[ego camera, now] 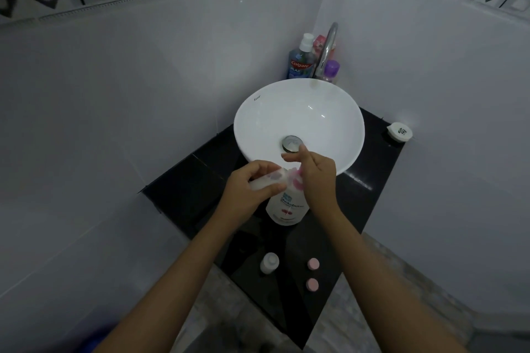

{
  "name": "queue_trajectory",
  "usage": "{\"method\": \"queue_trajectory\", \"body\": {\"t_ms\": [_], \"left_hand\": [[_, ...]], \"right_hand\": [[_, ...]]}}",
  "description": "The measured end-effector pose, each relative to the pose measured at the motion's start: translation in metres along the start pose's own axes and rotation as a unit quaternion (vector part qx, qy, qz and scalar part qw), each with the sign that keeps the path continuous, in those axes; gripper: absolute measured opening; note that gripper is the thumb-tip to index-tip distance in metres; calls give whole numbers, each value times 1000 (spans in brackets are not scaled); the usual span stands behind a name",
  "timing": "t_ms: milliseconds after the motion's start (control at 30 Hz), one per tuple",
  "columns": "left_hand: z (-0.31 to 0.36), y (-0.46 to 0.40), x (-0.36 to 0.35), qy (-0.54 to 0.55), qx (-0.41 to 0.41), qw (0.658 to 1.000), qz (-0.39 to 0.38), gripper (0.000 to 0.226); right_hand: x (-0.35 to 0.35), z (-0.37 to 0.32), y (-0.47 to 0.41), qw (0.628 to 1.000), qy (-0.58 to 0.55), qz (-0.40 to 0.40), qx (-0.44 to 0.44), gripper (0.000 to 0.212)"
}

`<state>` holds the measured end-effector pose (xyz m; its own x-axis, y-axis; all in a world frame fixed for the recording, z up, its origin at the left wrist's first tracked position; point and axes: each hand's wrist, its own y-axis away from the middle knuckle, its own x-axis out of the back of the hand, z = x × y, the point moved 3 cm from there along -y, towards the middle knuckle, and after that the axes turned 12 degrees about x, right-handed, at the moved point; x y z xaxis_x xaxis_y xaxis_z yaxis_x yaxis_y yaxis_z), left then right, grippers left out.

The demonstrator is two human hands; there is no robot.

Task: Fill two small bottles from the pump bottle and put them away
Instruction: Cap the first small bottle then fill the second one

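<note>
On the black glossy tabletop (pixel 370 180), just in front of the round white sink bowl (pixel 258 123), stands the white pump bottle with pink pump (pixel 286 208). The left hand (pixel 249 189) has its grip around a small clear bottle (pixel 269 179), tilted at the pump; the right hand (pixel 315 178) presses the pump, index finger straight. Nearer than the pump bottle stand a second small white bottle (pixel 269 263) and two pink caps (pixel 313 264).

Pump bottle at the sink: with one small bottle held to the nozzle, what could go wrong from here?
1. The left hand holds the small bottle tilted at the pump bottle nozzle; its mouth is hidden, so liquid may miss and spill on the black counter.
2. The right hand pressing the pump could tip that bottle.
3. The second small bottle and two pink caps sit near the counter edge, below the forearms; they could get knocked off.
</note>
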<state>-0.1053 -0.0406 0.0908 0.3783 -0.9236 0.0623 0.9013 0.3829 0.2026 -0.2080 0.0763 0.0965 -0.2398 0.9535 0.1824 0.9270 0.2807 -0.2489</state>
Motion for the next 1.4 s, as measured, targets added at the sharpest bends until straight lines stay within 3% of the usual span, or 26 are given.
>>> {"method": "queue_trajectory", "body": {"t_ms": [400,667,900,1233,1400], "left_hand": [[11,-3,1,28,-8,1000,-6,24],[3,-4,-3,33,10,999,-8,23],[10,-5,2,22,-14,999,-19,24],[1,-10,1,18,-4,1000,-16,24],[1,-9,0,-5,-10,1000,-5,25]], "right_hand": [[6,-12,-15,998,40,-40,15,37],[-2,6,-3,996,-9,-51,-71,41],[5,-6,-16,996,56,-65,-3,37],[1,2,-6,998,31,-44,-27,38],[0,7,-4,995,74,-59,-12,40]]}}
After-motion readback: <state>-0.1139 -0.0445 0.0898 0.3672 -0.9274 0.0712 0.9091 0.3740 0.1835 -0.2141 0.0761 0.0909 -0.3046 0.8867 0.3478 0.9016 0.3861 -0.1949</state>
